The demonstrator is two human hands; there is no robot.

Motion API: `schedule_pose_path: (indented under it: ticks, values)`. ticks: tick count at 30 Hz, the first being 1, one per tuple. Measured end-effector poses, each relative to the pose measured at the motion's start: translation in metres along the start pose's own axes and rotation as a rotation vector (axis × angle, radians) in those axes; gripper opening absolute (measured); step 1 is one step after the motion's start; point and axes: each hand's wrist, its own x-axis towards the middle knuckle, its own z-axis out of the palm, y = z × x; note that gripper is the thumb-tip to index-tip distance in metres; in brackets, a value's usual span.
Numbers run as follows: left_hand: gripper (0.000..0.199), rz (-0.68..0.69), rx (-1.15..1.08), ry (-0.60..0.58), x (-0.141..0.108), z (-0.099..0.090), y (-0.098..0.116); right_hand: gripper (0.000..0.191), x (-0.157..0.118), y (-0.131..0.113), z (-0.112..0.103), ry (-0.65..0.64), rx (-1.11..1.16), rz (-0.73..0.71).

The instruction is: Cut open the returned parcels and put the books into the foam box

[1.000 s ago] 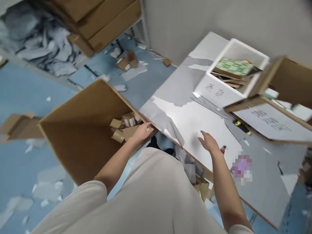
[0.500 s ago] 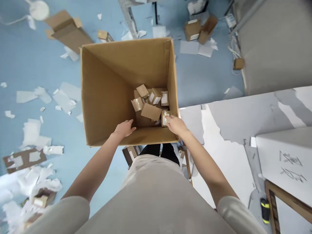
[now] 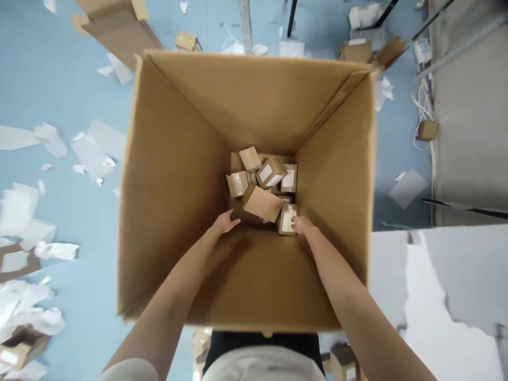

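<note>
Deep inside a large open cardboard carton (image 3: pixel 159 180), both my arms reach down toward several small brown boxes on its bottom. My left hand (image 3: pixel 227 221) is open with thumb and index finger apart, holding nothing, just below a plain-topped cardboard box (image 3: pixel 263 204). Over at the right, my right hand (image 3: pixel 304 225) has its fingertips at the right edge of a small taped box with a white label (image 3: pixel 288 220). Its fingers look slightly apart; no firm grip shows. Farther in lie a box with two white labels (image 3: pixel 271 172) and a taped box (image 3: pixel 237 184).
Torn white paper (image 3: pixel 97 148) litters the blue floor to the left. An opened cardboard box (image 3: pixel 123 32) lies beyond the carton. A white surface (image 3: pixel 420 286) is at the right, below a cable (image 3: pixel 423 103) and a grey panel (image 3: pixel 472 121).
My view has moved closer over the carton, which now fills more of the picture. Both hands have gone deeper into it. The small boxes keep their arrangement.
</note>
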Motion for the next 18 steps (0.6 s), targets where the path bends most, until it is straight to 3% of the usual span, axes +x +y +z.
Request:
schedule_pose_path:
  ticks: [4,7,12,18]
  values:
    - [0.093,-0.1,0.04,-0.058,0.095,0.047,-0.014,0.08,0.094,0.006,0.023,0.001,0.087,0.069]
    - [0.087,-0.171,0.063,-0.104,0.132,0.081,-0.019,0.116,0.149,0.008,0.042,-0.025,0.291,0.125]
    - [0.064,-0.157,-0.015,-0.094,0.146,0.108,-0.041,0.13,0.204,0.007,0.079,-0.045,0.61,0.289]
    - [0.064,-0.15,-0.12,-0.081,0.145,0.111,-0.077,0.11,0.225,-0.001,0.127,0.365,0.955,0.374]
